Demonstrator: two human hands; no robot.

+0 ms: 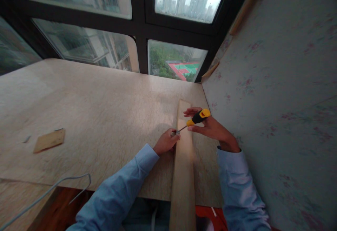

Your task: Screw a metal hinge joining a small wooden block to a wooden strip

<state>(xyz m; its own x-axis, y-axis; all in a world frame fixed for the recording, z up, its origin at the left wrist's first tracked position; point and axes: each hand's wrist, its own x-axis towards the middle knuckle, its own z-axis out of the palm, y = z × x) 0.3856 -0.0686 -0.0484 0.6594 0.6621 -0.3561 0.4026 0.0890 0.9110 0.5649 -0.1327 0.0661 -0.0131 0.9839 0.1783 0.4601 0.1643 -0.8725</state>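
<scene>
Board lies lengthwise between the two hands on the ledge, its near end reaching past the ledge's edge toward the body; laid so, it probably gives both hands easy access from either side. In the head view, the left hand is closed at the fingertips, pinching a small metal piece at the board's left edge, seemingly to steady it against the screwdriver. That tool slants up from the left fingertips toward the right hand, its handle between thumb and fingers. Those fingers look spread, perhaps to let the handle turn; I cannot tell whether they press on it. The slant likely lets the tip meet the piece from the right hand's side.

Counted: two hands, one board, one screwdriver and one metal piece that shows. Well to the left of the left hand lie one wood scrap and one small strip; nearer the body on that side runs one cable. One wall stands to the right of the right hand.
</scene>
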